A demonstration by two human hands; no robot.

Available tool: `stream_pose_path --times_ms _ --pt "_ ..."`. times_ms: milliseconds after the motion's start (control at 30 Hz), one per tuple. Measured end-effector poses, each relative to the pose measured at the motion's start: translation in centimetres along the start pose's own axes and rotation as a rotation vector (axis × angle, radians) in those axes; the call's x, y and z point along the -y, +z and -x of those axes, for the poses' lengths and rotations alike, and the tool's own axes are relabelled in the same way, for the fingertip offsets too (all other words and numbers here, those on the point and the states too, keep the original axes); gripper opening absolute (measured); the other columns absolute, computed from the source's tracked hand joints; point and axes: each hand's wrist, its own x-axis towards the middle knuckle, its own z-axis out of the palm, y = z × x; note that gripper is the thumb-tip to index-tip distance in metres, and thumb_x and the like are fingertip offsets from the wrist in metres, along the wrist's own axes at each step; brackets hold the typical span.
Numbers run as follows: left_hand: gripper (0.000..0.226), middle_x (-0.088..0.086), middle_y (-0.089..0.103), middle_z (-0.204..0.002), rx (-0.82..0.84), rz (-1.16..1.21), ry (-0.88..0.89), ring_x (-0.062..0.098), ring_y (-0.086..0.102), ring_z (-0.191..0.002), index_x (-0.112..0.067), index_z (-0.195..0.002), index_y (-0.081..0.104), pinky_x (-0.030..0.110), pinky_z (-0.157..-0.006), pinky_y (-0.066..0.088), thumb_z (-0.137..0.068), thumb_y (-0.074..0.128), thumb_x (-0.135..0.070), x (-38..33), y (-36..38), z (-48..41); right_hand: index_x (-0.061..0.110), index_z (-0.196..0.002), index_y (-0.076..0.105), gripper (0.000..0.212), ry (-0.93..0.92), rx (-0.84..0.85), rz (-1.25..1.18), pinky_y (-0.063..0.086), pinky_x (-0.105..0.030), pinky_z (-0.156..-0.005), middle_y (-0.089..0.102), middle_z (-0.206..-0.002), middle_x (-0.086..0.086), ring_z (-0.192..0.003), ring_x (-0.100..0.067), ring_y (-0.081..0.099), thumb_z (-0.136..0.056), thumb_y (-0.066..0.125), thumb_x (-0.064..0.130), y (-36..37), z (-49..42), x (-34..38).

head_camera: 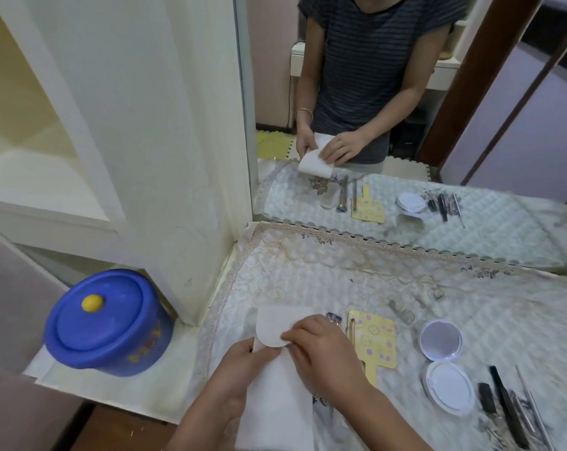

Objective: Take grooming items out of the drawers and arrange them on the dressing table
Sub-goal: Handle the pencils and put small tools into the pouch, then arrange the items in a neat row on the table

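Note:
A white pouch with a rounded flap is held over the front left of the dressing table. My left hand grips its left side. My right hand pinches the edge of the flap. To the right lie a yellow patterned card with a thin gold tool, an open white compact with a mirror, and several dark slim tools. A small dark item lies just beyond my right hand.
A mirror stands behind the table and reflects me and the items. A white cabinet panel rises on the left. A blue lidded tub with a yellow knob sits low at the left.

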Motion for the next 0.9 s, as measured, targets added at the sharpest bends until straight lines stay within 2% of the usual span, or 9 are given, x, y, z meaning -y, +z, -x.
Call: stream_pose_path --times_ms 100,200,333,433,567,633,700,800,900 --pt "0.010 0.014 0.074 -0.075 0.042 0.062 -0.030 0.023 0.070 -0.070 -0.002 -0.078 0.072 0.029 -0.063 0.055 -0.078 0.062 -0.002 -0.1 -0.1 0.1 0.028 -0.082 0.070 0.020 -0.032 0.012 0.021 0.045 -0.016 -0.067 0.065 -0.075 0.013 -0.079 -0.005 0.055 -0.076 0.052 0.028 0.5 0.4 0.0" --pt "0.026 0.018 0.073 -0.092 0.065 0.148 -0.116 0.029 0.068 -0.087 0.000 -0.095 0.071 0.037 -0.080 0.053 -0.080 0.063 -0.020 0.1 -0.2 -0.3 0.026 -0.086 0.069 0.019 -0.047 0.062 -0.005 0.052 -0.020 -0.063 0.064 -0.077 0.010 -0.077 -0.008 0.060 -0.076 0.053 0.026 0.7 0.7 0.1" --pt "0.034 0.014 0.075 -0.092 -0.066 -0.016 -0.019 0.029 0.071 -0.087 -0.004 -0.099 0.069 0.039 -0.079 0.056 -0.076 0.072 -0.029 1.8 -0.4 -1.4 0.025 -0.095 0.068 0.024 -0.050 0.131 -0.031 0.051 -0.018 -0.077 0.069 -0.095 0.009 -0.093 -0.007 0.063 -0.080 0.053 0.036 1.7 2.3 -0.1" --pt "0.041 0.012 0.075 -0.092 -0.145 -0.099 0.024 0.027 0.071 -0.085 -0.004 -0.100 0.068 0.038 -0.077 0.056 -0.068 0.077 -0.029 2.6 -0.8 -2.3 0.025 -0.088 0.070 0.045 0.082 0.099 -0.211 0.046 -0.013 -0.090 0.071 -0.104 0.009 -0.106 0.000 0.059 -0.089 0.035 0.054 2.5 3.8 -0.6" --pt "0.037 0.001 0.069 -0.091 -0.300 -0.303 0.145 0.018 0.064 -0.087 -0.006 -0.105 0.064 0.026 -0.073 0.046 -0.076 0.073 -0.027 2.5 -1.2 -4.0 0.027 -0.083 0.069 0.018 0.158 -0.001 -0.129 0.044 -0.013 -0.084 0.070 -0.095 0.010 -0.096 0.002 0.055 -0.080 0.054 0.036 3.7 5.0 -2.4" --pt "0.044 0.007 0.069 -0.104 -0.355 -0.427 0.193 0.022 0.062 -0.096 -0.005 -0.111 0.062 0.025 -0.076 0.040 -0.077 0.071 -0.030 2.3 -1.0 -5.0 0.027 -0.094 0.068 0.027 0.197 0.056 -0.004 0.047 -0.015 -0.083 0.070 -0.098 0.010 -0.096 -0.001 0.053 -0.071 0.057 0.038 4.3 5.3 -3.2" --pt "0.047 0.014 0.064 -0.118 -0.375 -0.490 0.201 0.027 0.058 -0.108 -0.005 -0.119 0.055 0.026 -0.079 0.039 -0.081 0.068 -0.028 2.2 -0.6 -6.0 0.024 -0.106 0.060 0.047 0.244 0.140 0.142 0.041 -0.020 -0.096 0.070 -0.106 0.007 -0.107 -0.006 0.046 -0.064 0.057 0.045 5.1 5.5 -3.9" --pt "0.059 0.013 0.052 -0.134 -0.330 -0.568 0.257 0.028 0.049 -0.122 -0.008 -0.136 0.036 0.032 -0.095 0.038 -0.086 0.061 -0.024 2.3 0.0 -6.8 0.018 -0.121 0.044 0.067 0.318 0.265 0.348 0.006 -0.030 -0.110 0.064 -0.123 0.005 -0.139 -0.018 0.016 -0.068 0.039 0.059 6.2 5.8 -5.0" --pt "0.073 0.013 0.031 -0.149 -0.378 -0.814 0.387 0.028 0.029 -0.135 -0.009 -0.144 0.021 0.039 -0.110 0.025 -0.086 0.061 -0.029 2.7 -0.4 -7.4 0.015 -0.125 0.042 0.068 0.311 0.262 0.399 0.003 -0.035 -0.111 0.047 -0.141 0.004 -0.143 -0.010 -0.013 -0.073 0.035 0.058 7.0 6.2 -5.4"
